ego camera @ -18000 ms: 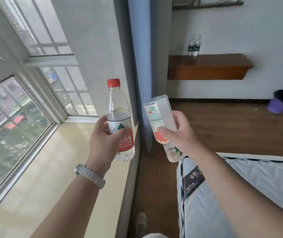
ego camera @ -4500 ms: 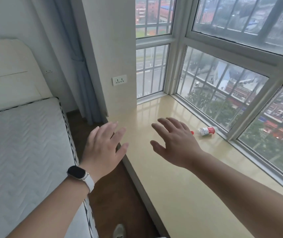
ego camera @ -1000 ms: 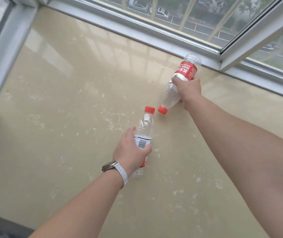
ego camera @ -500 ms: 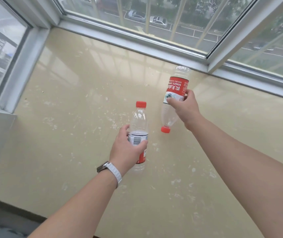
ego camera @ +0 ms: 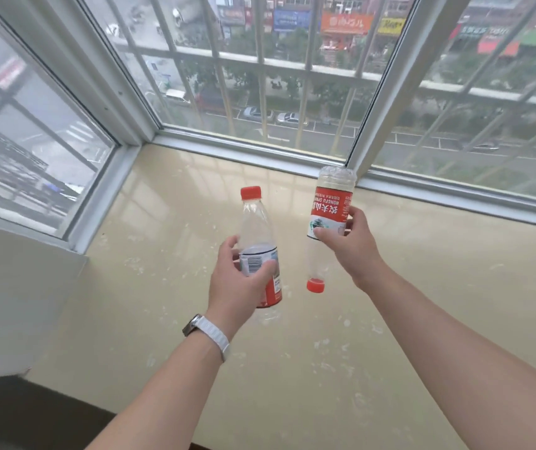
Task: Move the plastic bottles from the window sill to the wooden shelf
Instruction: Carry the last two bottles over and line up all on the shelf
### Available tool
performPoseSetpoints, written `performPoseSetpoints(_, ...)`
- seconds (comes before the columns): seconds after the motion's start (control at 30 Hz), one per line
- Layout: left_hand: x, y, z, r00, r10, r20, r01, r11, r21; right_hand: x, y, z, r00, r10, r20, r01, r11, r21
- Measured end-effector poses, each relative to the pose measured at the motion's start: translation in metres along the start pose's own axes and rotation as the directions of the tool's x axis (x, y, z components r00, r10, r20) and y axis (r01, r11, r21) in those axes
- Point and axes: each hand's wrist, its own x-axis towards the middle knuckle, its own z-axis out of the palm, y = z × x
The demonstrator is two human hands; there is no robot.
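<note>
Both bottles have come up off the cream stone window sill (ego camera: pixel 390 336) since half a second ago, and our view now tilts up toward the glass. Pickup looks done; the carry to the wooden shelf comes next, and the shelf isn't in frame.

Our left hand (ego camera: pixel 239 284) is wrapped closed around the label band of the clear plastic bottle with the red cap up (ego camera: pixel 258 245), thumb in front, bottle upright. Our right hand (ego camera: pixel 349 245) is clamped on the lower label edge of the second clear red-labelled bottle (ego camera: pixel 326 219), held inverted, cap down. The bottles sit near each other, not touching. Both look empty, so a light grip should do.
</note>
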Motion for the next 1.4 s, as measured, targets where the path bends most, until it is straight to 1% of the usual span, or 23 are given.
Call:
performPoseSetpoints(0.13,-0.041,0.031,-0.012,0.995,0.097,-0.020,-0.098,0.993,-0.063,-0.046,-0.028,-0.022,0.997,-0.074,0.029,0.074,0.997,0.006)
performPoseSetpoints(0.3,-0.095,0.059,-0.019,0.978,0.207,-0.021,-0.208,0.969,-0.130,-0.101,-0.050,-0.053,0.985,-0.172,0.022,0.170,0.983,0.068)
performPoseSetpoints(0.47,-0.136,0.069,-0.028,0.957,0.289,0.039,-0.275,0.940,-0.203,-0.149,-0.058,-0.074,0.974,-0.229,0.005,0.227,0.969,0.095)
performPoseSetpoints(0.6,-0.149,0.076,-0.037,0.938,0.332,0.103,-0.301,0.923,-0.239,-0.190,-0.069,-0.086,0.958,-0.274,-0.078,0.282,0.953,0.108)
performPoseSetpoints(0.73,-0.156,0.083,-0.042,0.902,0.378,0.210,-0.318,0.909,-0.271,-0.229,-0.076,-0.096,0.932,-0.302,-0.199,0.322,0.944,0.074)
performPoseSetpoints(0.87,-0.161,0.090,-0.052,0.857,0.417,0.303,-0.336,0.898,-0.285,-0.266,-0.082,-0.095,0.895,-0.304,-0.328,0.347,0.934,0.080)
performPoseSetpoints(1.0,-0.161,0.098,-0.064,0.797,0.466,0.384,-0.373,0.880,-0.295,-0.297,-0.083,-0.086,0.860,-0.316,-0.400,0.363,0.931,0.046)
performPoseSetpoints(1.17,-0.164,0.105,-0.075,0.704,0.513,0.492,-0.412,0.859,-0.305,-0.338,-0.076,-0.073,0.816,-0.311,-0.487,0.352,0.936,-0.008)
performPoseSetpoints(1.23,-0.171,0.104,-0.075,0.654,0.524,0.545,-0.426,0.851,-0.308,-0.353,-0.071,-0.070,0.806,-0.309,-0.505,0.330,0.943,-0.050)
performPoseSetpoints(1.4,-0.193,0.098,-0.062,0.549,0.531,0.646,-0.412,0.844,-0.344,-0.395,-0.064,-0.077,0.750,-0.307,-0.586,0.313,0.945,-0.095)
